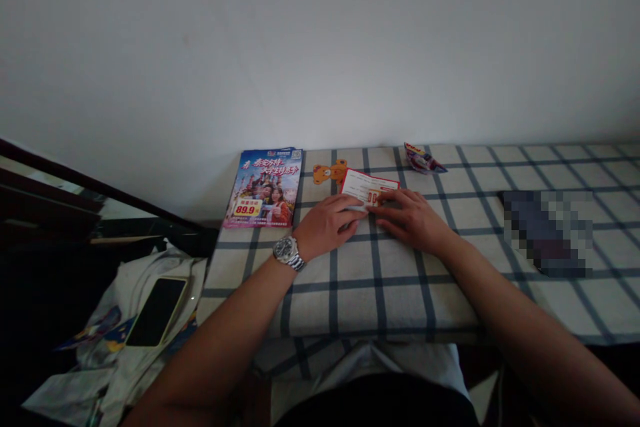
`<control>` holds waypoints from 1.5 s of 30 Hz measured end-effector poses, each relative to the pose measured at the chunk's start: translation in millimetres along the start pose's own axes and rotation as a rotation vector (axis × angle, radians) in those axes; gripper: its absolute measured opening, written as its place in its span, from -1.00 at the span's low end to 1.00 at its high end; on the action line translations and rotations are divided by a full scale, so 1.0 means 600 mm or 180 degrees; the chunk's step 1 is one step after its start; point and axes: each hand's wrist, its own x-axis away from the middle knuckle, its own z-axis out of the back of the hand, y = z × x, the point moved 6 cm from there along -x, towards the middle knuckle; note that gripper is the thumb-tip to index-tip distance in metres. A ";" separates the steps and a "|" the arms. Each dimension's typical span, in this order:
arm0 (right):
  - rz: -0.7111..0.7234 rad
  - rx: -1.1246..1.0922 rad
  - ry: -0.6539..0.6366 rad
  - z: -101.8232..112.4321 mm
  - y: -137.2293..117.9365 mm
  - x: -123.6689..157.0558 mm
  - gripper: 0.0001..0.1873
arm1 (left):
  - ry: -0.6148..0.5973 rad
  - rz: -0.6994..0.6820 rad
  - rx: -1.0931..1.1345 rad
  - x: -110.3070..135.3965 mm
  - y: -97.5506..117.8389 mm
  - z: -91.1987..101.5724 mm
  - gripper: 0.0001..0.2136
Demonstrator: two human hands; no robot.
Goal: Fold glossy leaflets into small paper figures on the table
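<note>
A white leaflet (367, 185) with a red border and red print lies on the checked tablecloth, its near edge under my fingers. My left hand (333, 223), with a metal watch (289, 252) on the wrist, holds the leaflet's near left part. At its near right part, my right hand (413, 219) grips it with bent fingers, close to the left fingertips. My fingers hide the near edge, so I cannot tell how it is folded. Just left of the leaflet is a brown teddy bear picture (329, 172).
A stack of printed flyers (265, 190) lies at the table's left end. Near the wall stands a small folded paper piece (424, 160). A dark, pixelated item (545, 233) lies at the right. Below left, a phone (157, 311) rests on a pale bag (120, 373).
</note>
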 end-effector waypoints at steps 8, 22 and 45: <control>-0.0004 -0.0054 0.0052 0.004 0.004 0.000 -0.69 | -0.0209 0.0106 -0.0162 0.003 0.004 -0.006 -0.77; -0.0071 -0.0051 0.0098 0.003 0.006 -0.001 -0.69 | -0.0256 0.0131 -0.0357 0.001 0.011 -0.012 -0.73; -0.0114 -0.0164 0.0484 0.014 0.021 0.003 -0.75 | -0.0606 0.0210 -0.0436 -0.005 0.018 -0.018 -0.61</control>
